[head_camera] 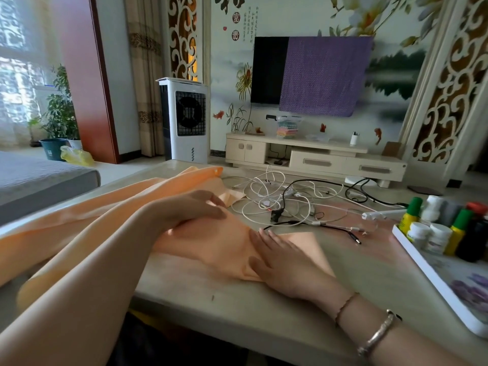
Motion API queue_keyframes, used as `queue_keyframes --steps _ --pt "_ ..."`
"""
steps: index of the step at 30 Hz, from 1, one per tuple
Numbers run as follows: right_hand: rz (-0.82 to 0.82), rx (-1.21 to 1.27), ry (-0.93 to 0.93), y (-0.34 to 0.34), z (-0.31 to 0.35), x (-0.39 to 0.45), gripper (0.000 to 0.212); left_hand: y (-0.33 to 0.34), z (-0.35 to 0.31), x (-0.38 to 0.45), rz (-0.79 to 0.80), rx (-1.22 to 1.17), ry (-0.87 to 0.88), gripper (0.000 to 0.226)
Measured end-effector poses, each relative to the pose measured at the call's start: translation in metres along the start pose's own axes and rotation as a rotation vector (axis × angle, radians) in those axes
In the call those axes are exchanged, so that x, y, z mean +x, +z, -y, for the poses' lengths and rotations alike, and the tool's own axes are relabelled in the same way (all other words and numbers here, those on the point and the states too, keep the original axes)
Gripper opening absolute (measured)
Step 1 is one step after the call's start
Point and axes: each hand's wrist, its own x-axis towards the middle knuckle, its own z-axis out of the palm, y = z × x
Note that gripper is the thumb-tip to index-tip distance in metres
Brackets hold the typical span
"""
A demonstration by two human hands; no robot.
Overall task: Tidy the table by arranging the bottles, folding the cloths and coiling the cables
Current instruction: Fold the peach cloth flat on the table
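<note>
Head view, read from the left: a peach-orange cloth [111,204] lies rumpled across the left half of the pale table [237,310], one end trailing off the near left edge and a hemmed corner reaching toward the far side. The left hand [190,207] rests on the cloth near the table's middle, fingers loosely bent over a fold; whether they pinch the fabric cannot be told from here. Just to its right the right hand [285,262] lies flat, fingers straight and together, pressing a folded flap of the same cloth against the table top, holding nothing. Beyond both hands sits a tangle of white and black cables [287,204], uncoiled and overlapping, with connector ends spread toward the right. At the far right a white tray [427,276] holds a cluster of bottles [438,228], white-capped, green-capped and dark ones standing close together, so the bottle step looks largely settled. The step in hand appears to be the cloth folding, at an early fold. The next move likely calls for drawing the trailing left portion up onto the table and laying it squarely over the pressed section, the right hand pinning the crease so the slippery fabric does not slide; the cables remain to be coiled.
</note>
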Motion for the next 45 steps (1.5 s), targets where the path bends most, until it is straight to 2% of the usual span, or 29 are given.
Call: queue_keyframes --steps 1,4,6,8,10,11,13,15,18,20,22,25,27,31,35,36,38,40,42,45 --pt "0.0 0.006 -0.003 -0.001 0.001 0.0 0.063 -0.002 -0.002 -0.003 0.039 -0.149 0.015 0.024" --pt "-0.033 0.025 -0.017 -0.003 0.004 -0.004 0.062 0.003 -0.008 -0.008 0.105 -0.314 0.079 0.039" --pt "-0.049 0.126 -0.045 -0.007 0.005 -0.008 0.06 0.014 -0.012 -0.01 0.147 -0.47 0.031 0.047" --pt "-0.092 0.408 -0.049 -0.018 0.0 -0.008 0.049 0.029 -0.016 -0.01 0.172 -0.533 0.018 0.054" --pt "-0.192 0.796 0.102 -0.036 -0.009 -0.008 0.032 0.039 -0.021 -0.009 0.19 -0.575 0.019 0.06" --pt "-0.218 0.985 0.2 -0.045 -0.018 -0.01 0.03 0.044 -0.025 -0.007 0.195 -0.587 0.015 0.061" --pt "-0.219 1.271 0.331 -0.061 -0.032 -0.016 0.033 0.049 -0.029 -0.003 0.233 -0.632 -0.014 0.049" --pt "-0.132 1.34 0.385 -0.072 -0.042 -0.024 0.045 0.054 -0.032 0.0 0.337 -0.741 -0.023 0.036" --pt "-0.03 1.385 0.447 -0.074 -0.054 -0.036 0.063 0.061 -0.036 0.008 0.47 -0.859 0.036 0.053" --pt "-0.019 1.372 0.461 -0.072 -0.058 -0.04 0.068 0.068 -0.041 0.01 0.463 -0.872 0.028 0.066" --pt "-0.05 1.376 0.484 -0.072 -0.06 -0.041 0.066 0.077 -0.045 0.009 0.356 -0.732 0.082 0.067" --pt "-0.1 1.397 0.534 -0.076 -0.062 -0.044 0.043 0.094 -0.05 0.002 0.089 -0.213 0.329 0.043" --pt "-0.106 1.345 0.566 -0.078 -0.061 -0.044 0.026 0.104 -0.049 -0.001 -0.042 0.051 0.444 0.033" --pt "-0.051 1.324 0.591 -0.07 -0.054 -0.045 0.023 0.121 -0.041 0.0 -0.099 0.475 0.528 0.045" --pt "-0.055 1.275 0.59 -0.062 -0.043 -0.043 0.025 0.131 -0.033 -0.002 -0.098 0.631 0.498 0.049" --pt "-0.077 1.168 0.605 -0.061 -0.042 -0.042 0.025 0.134 -0.031 -0.002 -0.095 0.665 0.5 0.052" --pt "-0.1 0.708 0.583 -0.062 -0.044 -0.041 0.023 0.137 -0.028 -0.002 -0.087 0.717 0.505 0.057" --pt "-0.126 0.262 0.497 -0.06 -0.053 -0.043 0.036 0.139 -0.026 0.0 -0.071 0.744 0.491 0.06" --pt "-0.139 0.105 0.467 -0.055 -0.062 -0.047 0.048 0.141 -0.024 0.002 -0.047 0.775 0.462 0.06" --pt "-0.06 0.162 0.529 -0.049 -0.067 -0.047 0.063 0.144 -0.019 0.007 -0.017 0.828 0.419 0.059"
